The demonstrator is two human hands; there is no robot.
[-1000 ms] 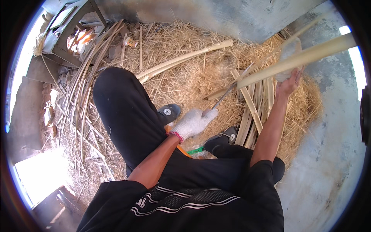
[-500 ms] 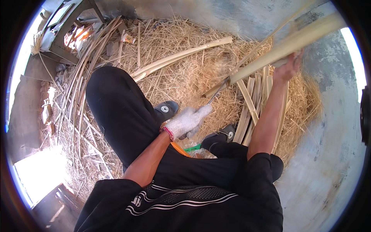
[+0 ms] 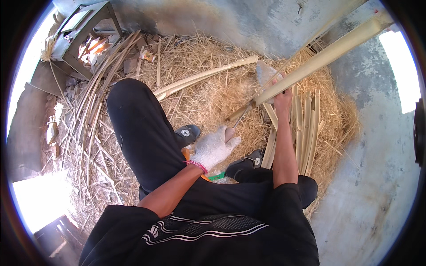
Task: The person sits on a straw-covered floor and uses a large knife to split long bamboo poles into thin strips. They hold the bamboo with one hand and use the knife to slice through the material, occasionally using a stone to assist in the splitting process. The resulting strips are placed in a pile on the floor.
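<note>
My left hand, in a white knit glove with a pink cuff, is closed around the grip of a slim metal tool. The tool's far end meets the lower end of a long pale bamboo strip, which slants up to the upper right. My bare right hand is closed beneath this strip, beside its lower part. A broad grey, blade-like piece sticks out past its fingers, partly covered by the strip; its grip is mostly hidden.
Several split bamboo strips lie right of my right forearm. Another long strip rests on the shavings ahead. Thin canes pile up at the left, below a wooden stand. A grey-blue wall curves along the right.
My right hand has come down and left along the bamboo strip, toward its lower end, and the grey piece now shows beside it. My left hand has shifted slightly down and left.
</note>
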